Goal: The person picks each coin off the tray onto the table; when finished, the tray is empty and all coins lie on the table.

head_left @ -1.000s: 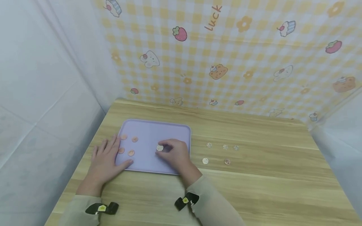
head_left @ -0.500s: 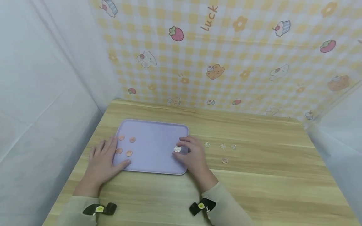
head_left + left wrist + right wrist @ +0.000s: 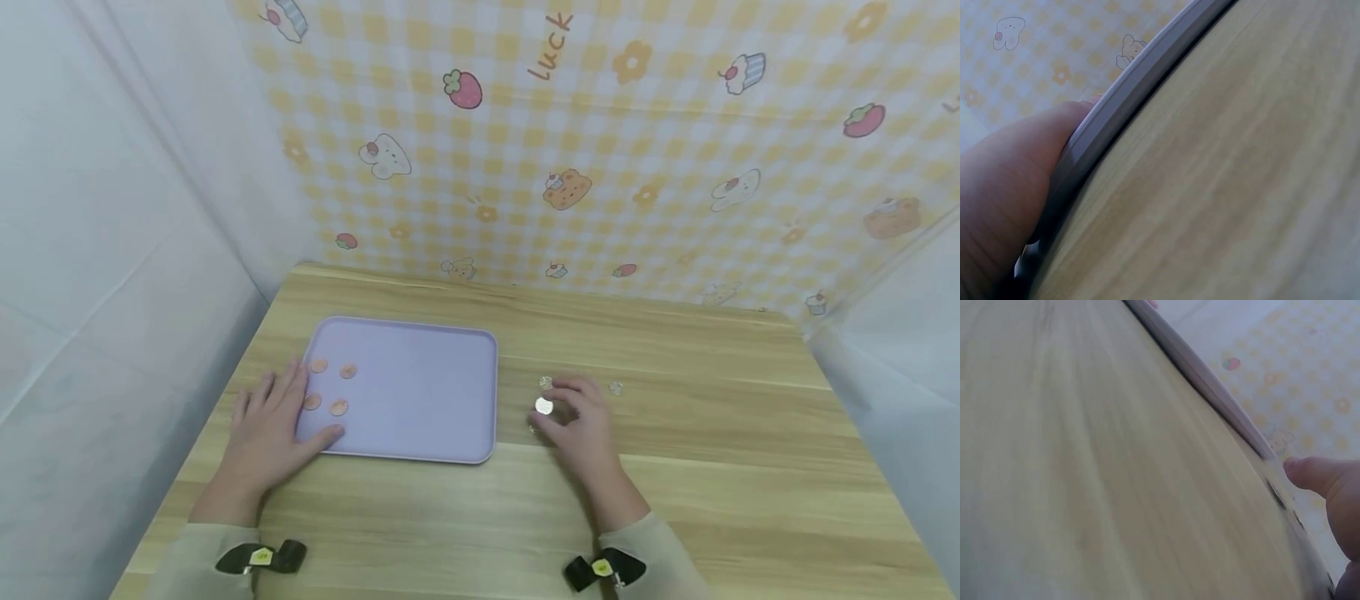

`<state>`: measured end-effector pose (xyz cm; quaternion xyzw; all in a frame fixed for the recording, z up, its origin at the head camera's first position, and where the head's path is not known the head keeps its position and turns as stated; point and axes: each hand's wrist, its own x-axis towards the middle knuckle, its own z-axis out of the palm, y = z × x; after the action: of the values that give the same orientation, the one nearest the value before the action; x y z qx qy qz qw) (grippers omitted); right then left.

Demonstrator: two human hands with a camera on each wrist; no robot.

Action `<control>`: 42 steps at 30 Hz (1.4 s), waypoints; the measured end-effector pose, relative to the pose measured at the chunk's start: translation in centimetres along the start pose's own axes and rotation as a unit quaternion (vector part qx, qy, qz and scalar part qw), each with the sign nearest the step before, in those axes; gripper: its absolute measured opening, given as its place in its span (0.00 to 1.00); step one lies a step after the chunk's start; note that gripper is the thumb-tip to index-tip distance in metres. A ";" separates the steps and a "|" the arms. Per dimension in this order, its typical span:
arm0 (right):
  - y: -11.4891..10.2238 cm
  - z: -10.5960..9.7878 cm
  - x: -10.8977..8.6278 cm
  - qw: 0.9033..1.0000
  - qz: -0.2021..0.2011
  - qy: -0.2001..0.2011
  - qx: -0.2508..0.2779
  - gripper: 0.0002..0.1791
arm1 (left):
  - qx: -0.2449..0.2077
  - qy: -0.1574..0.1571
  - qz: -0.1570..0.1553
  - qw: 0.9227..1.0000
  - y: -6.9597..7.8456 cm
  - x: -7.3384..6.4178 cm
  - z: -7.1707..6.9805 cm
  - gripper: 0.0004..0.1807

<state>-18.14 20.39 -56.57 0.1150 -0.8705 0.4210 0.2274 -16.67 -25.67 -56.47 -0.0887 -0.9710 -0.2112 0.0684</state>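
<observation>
In the head view my left hand (image 3: 266,425) rests with spread fingers over the left edge of a lilac tray (image 3: 420,400); its thumb lies on the front rim. Several copper-coloured coins (image 3: 339,407) lie at the tray's left side. My right hand (image 3: 585,429), right of the tray and over the table, pinches a silver coin (image 3: 543,406) between thumb and fingers. Another silver coin (image 3: 545,382) lies just behind it, and one more is partly covered by the thumb. Farther right lies a small silver coin (image 3: 616,388). The right wrist view shows the thumb (image 3: 1316,475) but no coin clearly.
The wooden table (image 3: 712,467) carries the tray and the loose coins. A yellow checked cloth (image 3: 600,125) hangs along its back edge. White sheeting (image 3: 112,250) stands at the left, with more at the right.
My right hand has moved right with the silver coin, from above the tray to above the loose coins, covering some of them. The left hand stays on the tray's edge.
</observation>
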 end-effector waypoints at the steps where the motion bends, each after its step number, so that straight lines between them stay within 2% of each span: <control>1: 0.4 -0.6 -0.2 1.000 0.000 0.002 -0.003 0.20 | 0.000 0.001 0.001 1.000 0.0 0.0 0.0 0.65; 6: 2.1 -3.5 -1.0 0.999 0.011 0.007 -0.032 0.20 | -0.001 0.001 0.002 1.000 0.0 0.0 0.2 0.65; 14: 4.1 -8.1 -2.8 0.990 0.089 0.012 -0.107 0.18 | 0.000 -0.005 0.002 1.000 0.1 0.0 0.0 0.64; 17: 4.7 -9.1 -3.3 0.988 0.101 0.014 -0.120 0.17 | 0.000 -0.004 0.002 1.000 0.0 -0.1 -0.2 0.64; 22: 4.9 -9.8 -3.4 0.988 0.095 0.007 -0.124 0.16 | 0.001 -0.003 0.001 1.000 -0.1 -0.2 -0.4 0.64; 28: 4.6 -9.9 -3.1 0.987 0.106 -0.016 -0.120 0.14 | 0.000 -0.005 -0.002 1.000 0.0 -0.3 -0.4 0.64; 34: 4.6 -9.8 -3.2 0.986 0.108 -0.022 -0.127 0.13 | 0.001 -0.010 -0.004 1.000 0.1 -0.2 -0.2 0.64; 42: 4.7 -9.8 -3.7 0.987 0.072 -0.013 -0.141 0.13 | 0.004 -0.014 0.000 1.000 0.2 -0.1 -0.1 0.63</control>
<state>-13.79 31.04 -56.26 0.0237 -0.9302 0.3075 0.1991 -16.50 -25.59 -56.32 -0.0913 -0.9728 -0.2057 0.0552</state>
